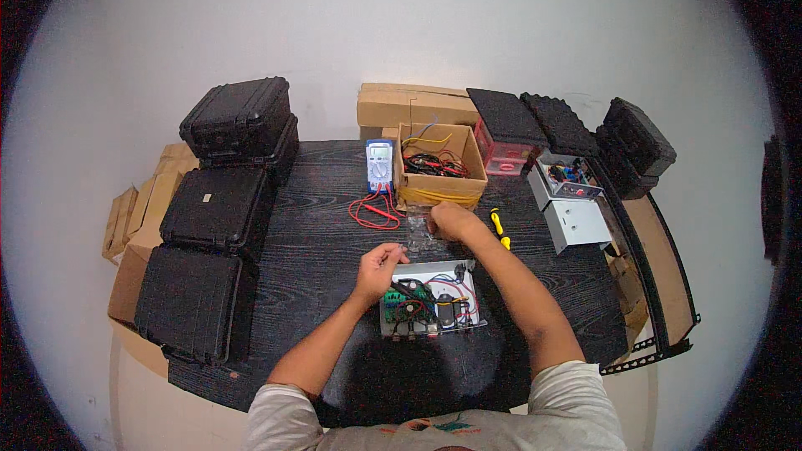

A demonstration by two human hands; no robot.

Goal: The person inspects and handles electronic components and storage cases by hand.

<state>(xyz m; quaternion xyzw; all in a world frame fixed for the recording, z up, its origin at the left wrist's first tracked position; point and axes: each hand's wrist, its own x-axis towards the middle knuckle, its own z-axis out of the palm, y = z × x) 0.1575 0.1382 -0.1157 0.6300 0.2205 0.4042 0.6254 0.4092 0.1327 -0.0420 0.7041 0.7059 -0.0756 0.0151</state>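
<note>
An open grey metal box [430,299] with a green circuit board and coloured wires lies on the dark table in front of me. My left hand [380,266] hovers at its upper left corner, fingers pinched together on something too small to make out. My right hand [451,219] reaches further back and rests on a small clear plastic bag [422,238] just in front of an open cardboard box [440,169] full of wires.
A multimeter [379,164] with red leads lies left of the cardboard box. A yellow-handled tool [499,227] lies to the right. Black hard cases [219,234] line the left edge; grey metal boxes [576,221], foam pads and a red drawer unit stand at the back right.
</note>
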